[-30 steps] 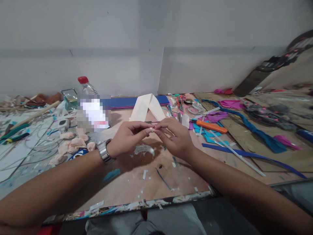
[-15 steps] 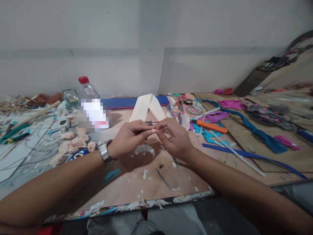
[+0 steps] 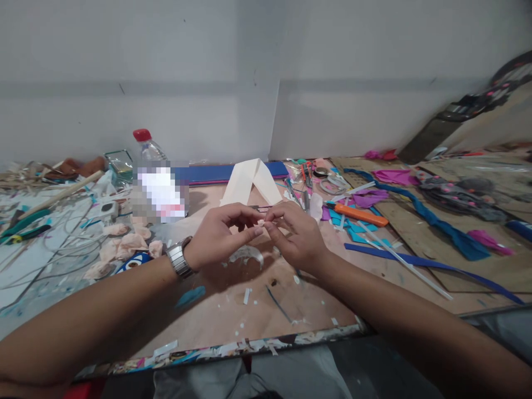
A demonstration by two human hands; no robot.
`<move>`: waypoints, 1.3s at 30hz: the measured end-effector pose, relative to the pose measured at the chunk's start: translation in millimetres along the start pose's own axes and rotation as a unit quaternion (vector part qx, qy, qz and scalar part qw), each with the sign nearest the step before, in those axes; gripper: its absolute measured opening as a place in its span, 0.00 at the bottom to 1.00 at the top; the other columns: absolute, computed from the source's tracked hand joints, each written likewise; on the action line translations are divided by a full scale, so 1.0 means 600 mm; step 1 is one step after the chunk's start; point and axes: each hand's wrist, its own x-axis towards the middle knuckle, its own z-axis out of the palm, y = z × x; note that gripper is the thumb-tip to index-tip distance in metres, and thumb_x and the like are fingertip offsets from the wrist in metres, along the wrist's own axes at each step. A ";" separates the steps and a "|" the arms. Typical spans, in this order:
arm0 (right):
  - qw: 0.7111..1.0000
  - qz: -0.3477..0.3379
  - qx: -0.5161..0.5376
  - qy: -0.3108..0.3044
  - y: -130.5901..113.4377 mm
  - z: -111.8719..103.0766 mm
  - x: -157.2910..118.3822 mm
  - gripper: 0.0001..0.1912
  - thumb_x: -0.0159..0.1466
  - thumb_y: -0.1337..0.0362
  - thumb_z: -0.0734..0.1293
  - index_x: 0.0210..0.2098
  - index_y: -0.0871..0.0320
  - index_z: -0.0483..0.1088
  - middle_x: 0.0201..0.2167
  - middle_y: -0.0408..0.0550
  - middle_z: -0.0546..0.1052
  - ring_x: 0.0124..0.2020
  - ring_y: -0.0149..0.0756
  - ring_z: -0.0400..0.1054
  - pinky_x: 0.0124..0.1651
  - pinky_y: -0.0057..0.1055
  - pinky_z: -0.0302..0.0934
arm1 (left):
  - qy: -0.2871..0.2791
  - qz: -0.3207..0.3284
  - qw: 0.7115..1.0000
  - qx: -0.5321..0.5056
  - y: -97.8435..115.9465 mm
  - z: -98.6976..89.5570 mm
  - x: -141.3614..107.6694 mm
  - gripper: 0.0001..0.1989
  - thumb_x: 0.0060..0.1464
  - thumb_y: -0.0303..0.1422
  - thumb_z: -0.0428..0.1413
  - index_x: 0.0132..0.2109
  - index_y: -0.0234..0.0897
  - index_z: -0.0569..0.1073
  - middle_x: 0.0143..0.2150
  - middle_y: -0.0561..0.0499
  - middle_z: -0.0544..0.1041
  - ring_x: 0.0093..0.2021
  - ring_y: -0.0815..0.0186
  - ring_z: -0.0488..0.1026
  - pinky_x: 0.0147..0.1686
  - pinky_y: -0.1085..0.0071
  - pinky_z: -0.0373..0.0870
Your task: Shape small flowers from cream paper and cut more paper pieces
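Over the middle of the table, my left hand (image 3: 226,231) and my right hand (image 3: 296,235) meet at the fingertips. Between them is a tiny crumpled pale-pink piece (image 3: 261,223), perhaps paper. My right thumb and forefinger pinch it from the right, while the left thumb and forefinger close on its other side. Much of the piece is hidden by the fingers. A metal-banded watch (image 3: 180,257) sits on my left wrist. Just behind the hands stands a folded cream paper strip (image 3: 239,183).
Crumpled pale-pink pieces (image 3: 128,244), a red-capped bottle (image 3: 152,148) and green-handled pliers (image 3: 27,224) lie to the left. On the right are an orange utility knife (image 3: 361,214), a blue strip (image 3: 415,259) and brown cardboard (image 3: 399,227). A wall (image 3: 187,66) rises behind.
My left thumb and fingers have parted slightly around the small piece, with the thumb tip shifting downward. The right hand keeps nearly the same pinch and place.
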 end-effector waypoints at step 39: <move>0.999 -0.028 0.015 -0.009 -0.003 -0.009 0.006 0.03 0.72 0.63 0.67 0.41 0.53 0.72 0.37 0.47 0.80 0.41 0.40 0.75 0.48 0.41 0.67 | 0.038 -0.031 0.997 -0.052 0.007 0.002 -0.001 0.11 0.59 0.37 0.67 0.44 0.35 0.84 0.41 0.44 0.87 0.38 0.65 0.82 0.39 0.70 0.79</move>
